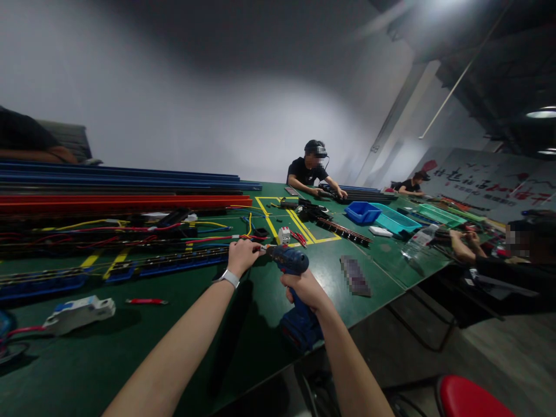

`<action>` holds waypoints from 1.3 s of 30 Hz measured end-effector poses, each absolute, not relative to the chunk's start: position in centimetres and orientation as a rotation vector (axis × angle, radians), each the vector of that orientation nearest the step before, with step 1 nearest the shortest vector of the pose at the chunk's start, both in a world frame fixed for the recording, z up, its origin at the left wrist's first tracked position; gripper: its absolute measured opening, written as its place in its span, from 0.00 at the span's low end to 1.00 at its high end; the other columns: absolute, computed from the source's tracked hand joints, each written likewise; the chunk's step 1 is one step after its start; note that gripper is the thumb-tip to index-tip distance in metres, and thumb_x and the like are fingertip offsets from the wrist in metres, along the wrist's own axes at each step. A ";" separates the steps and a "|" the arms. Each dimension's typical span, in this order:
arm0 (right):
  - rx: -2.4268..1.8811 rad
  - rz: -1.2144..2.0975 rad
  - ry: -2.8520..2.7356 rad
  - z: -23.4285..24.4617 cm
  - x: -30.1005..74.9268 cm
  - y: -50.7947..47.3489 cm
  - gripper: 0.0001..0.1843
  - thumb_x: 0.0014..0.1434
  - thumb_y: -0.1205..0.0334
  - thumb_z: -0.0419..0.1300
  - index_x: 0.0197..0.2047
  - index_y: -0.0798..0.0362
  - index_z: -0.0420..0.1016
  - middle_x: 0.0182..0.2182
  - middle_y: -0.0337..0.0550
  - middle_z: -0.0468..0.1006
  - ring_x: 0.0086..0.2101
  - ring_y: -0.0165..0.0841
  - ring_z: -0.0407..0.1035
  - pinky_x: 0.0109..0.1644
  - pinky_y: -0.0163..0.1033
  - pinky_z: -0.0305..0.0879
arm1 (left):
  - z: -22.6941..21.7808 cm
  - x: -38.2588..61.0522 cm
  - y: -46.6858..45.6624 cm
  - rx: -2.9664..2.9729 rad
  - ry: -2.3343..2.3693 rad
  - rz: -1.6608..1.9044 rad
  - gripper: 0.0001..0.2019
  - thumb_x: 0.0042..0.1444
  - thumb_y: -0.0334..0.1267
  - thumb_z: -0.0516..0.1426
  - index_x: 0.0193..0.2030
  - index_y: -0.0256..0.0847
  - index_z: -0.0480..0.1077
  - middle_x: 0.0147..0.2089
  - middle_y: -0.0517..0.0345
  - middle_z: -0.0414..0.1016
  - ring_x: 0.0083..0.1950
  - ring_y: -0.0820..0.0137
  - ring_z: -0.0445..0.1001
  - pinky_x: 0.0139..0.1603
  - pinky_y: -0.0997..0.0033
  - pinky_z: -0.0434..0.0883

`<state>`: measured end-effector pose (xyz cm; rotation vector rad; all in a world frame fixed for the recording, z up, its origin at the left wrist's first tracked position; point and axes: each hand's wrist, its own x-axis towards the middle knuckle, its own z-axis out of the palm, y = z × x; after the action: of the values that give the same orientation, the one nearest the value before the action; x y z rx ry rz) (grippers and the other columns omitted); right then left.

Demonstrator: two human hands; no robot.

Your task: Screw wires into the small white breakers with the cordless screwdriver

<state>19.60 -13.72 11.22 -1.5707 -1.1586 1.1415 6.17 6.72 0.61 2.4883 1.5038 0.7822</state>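
My right hand (pixel 304 288) is wrapped around the grip of a blue cordless drill (pixel 290 259), whose nose points left. At the drill's tip, my left hand (pixel 244 256) has its fingers pinched together. Whatever lies between those fingers is too small to make out. Just left of that hand runs a long blue strip of terminals (pixel 182 260) with metal parts along it. A small white block with red marks (pixel 284 234) stands beyond the drill, and short red leads (pixel 299 238) lie beside it.
A white circuit breaker (pixel 80 315) and a short red wire (pixel 146 301) lie on the green table (pixel 182 336). Orange rails (pixel 130 202) stretch along the left. To the right are a phone (pixel 355 275), a blue bin (pixel 362 212) and a plastic bottle (pixel 420 240). Co-workers sit around.
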 end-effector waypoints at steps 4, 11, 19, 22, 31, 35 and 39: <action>-1.582 1.137 -1.146 11.3 19.5 -13.8 0.08 0.47 0.66 0.57 0.33 0.53 0.66 0.11 0.28 0.62 0.13 0.27 0.60 0.19 0.31 0.55 | 0.5 6.2 6.7 2.490 1.500 0.806 0.20 0.53 0.60 0.54 0.45 0.57 0.78 0.43 0.52 0.79 0.49 0.56 0.69 0.49 0.58 0.56; -1.546 1.112 -1.158 11.4 19.4 -13.7 0.12 0.46 0.65 0.58 0.37 0.54 0.67 0.13 0.27 0.62 0.14 0.27 0.61 0.18 0.31 0.55 | 0.7 6.1 6.6 2.491 1.501 0.805 0.20 0.53 0.61 0.54 0.44 0.57 0.78 0.43 0.53 0.79 0.49 0.57 0.70 0.48 0.58 0.56; -1.579 1.102 -1.170 11.2 19.6 -13.7 0.10 0.46 0.65 0.57 0.36 0.54 0.68 0.12 0.28 0.62 0.14 0.28 0.60 0.18 0.31 0.55 | 0.9 6.1 6.4 2.493 1.512 0.780 0.21 0.54 0.61 0.53 0.45 0.56 0.78 0.43 0.52 0.79 0.49 0.57 0.69 0.48 0.59 0.56; -1.568 1.118 -1.175 11.0 19.8 -13.6 0.11 0.46 0.65 0.58 0.37 0.54 0.68 0.12 0.29 0.63 0.14 0.28 0.61 0.18 0.31 0.55 | 1.0 6.1 6.4 2.494 1.516 0.774 0.21 0.54 0.61 0.52 0.45 0.56 0.78 0.43 0.52 0.79 0.49 0.57 0.70 0.48 0.59 0.56; -1.512 1.136 -1.189 10.9 20.0 -13.4 0.15 0.47 0.65 0.57 0.41 0.55 0.68 0.14 0.28 0.63 0.13 0.28 0.62 0.17 0.31 0.56 | 1.1 6.1 6.2 2.500 1.489 0.841 0.20 0.54 0.60 0.53 0.44 0.57 0.78 0.43 0.52 0.79 0.48 0.58 0.70 0.48 0.59 0.57; -1.527 1.154 -1.202 11.2 20.1 -13.5 0.19 0.48 0.66 0.56 0.46 0.56 0.69 0.13 0.27 0.62 0.13 0.28 0.62 0.18 0.31 0.56 | 1.1 6.1 6.2 2.502 1.497 0.831 0.20 0.54 0.60 0.53 0.44 0.57 0.78 0.43 0.53 0.79 0.48 0.58 0.70 0.49 0.60 0.57; -1.520 1.158 -1.192 11.3 20.0 -13.6 0.21 0.48 0.66 0.57 0.48 0.56 0.68 0.13 0.27 0.62 0.13 0.28 0.62 0.18 0.32 0.55 | 1.2 6.1 6.1 2.500 1.501 0.811 0.19 0.55 0.59 0.53 0.45 0.57 0.78 0.43 0.52 0.78 0.48 0.57 0.71 0.49 0.59 0.58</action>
<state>19.95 -13.63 11.26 -1.5200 -1.1918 1.1582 6.10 6.12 1.21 2.5004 1.5009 0.8108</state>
